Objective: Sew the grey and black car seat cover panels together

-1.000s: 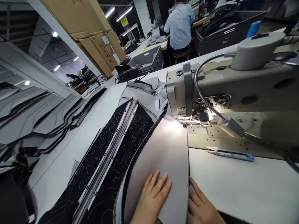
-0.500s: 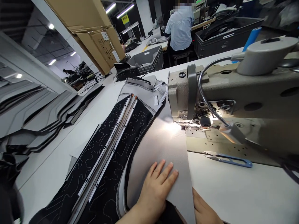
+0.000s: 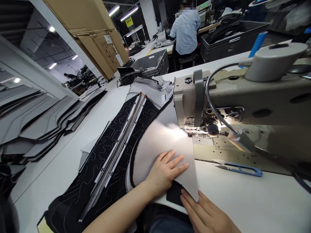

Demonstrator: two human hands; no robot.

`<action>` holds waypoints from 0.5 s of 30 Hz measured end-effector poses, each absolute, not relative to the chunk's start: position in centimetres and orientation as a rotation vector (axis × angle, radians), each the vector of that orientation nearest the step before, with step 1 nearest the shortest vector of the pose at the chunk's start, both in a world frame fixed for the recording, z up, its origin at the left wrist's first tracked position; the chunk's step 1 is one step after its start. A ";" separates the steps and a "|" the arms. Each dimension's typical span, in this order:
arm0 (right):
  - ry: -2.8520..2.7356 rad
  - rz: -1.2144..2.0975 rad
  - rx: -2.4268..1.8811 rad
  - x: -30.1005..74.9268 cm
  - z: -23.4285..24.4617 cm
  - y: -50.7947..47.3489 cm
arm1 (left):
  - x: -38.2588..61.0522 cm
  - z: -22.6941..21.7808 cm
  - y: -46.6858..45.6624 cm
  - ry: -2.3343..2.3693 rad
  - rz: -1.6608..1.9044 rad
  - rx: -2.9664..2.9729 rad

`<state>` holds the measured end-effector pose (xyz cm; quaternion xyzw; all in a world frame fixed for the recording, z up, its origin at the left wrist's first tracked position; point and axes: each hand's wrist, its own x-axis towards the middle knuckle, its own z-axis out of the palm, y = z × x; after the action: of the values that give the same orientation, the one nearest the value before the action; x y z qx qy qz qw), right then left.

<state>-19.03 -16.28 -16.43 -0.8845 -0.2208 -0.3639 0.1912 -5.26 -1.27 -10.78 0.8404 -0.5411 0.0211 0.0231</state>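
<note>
A light grey fabric panel [image 3: 155, 139] with black edging lies under the sewing machine's lit needle area [image 3: 189, 133]. My left hand [image 3: 167, 170] rests flat on the panel with its fingers spread. My right hand [image 3: 206, 212] is at the panel's near corner, which lies between its fingers; exactly how they grip it is partly hidden. A black underside [image 3: 175, 192] shows below the panel's near edge. Left of the panel lies a black piece [image 3: 102, 152] with pale curving stitch lines and long white-edged strips.
Blue thread snips [image 3: 240, 168] lie right of the panel by the machine bed. The machine head [image 3: 218, 84] overhangs the right side. Stacked grey pieces [image 3: 43, 113] are at left. Beyond are a cardboard box [image 3: 102, 48], grey crates [image 3: 155, 63] and a seated person [image 3: 186, 30].
The panel's near corner has come into view, with more of my right hand showing beside it. My left hand has shifted slightly up. The black stitched piece has turned and moved slightly right.
</note>
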 end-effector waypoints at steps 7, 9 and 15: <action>-0.595 -0.939 -2.541 -17.7 -14.7 -17.8 | -2.2 -11.1 -2.1 -1.811 0.285 2.433; -0.574 -0.935 -2.552 -17.2 -14.7 -18.1 | -1.4 -11.0 -2.4 -1.849 0.345 2.368; -0.522 -0.908 -2.571 -15.8 -15.5 -18.3 | 0.9 -10.9 -3.1 -1.974 0.505 2.208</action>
<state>-15.77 -18.32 -15.54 -0.9107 -0.1848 -0.3217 0.1818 0.91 -3.05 -10.89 0.7333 -0.6554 0.1675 0.0685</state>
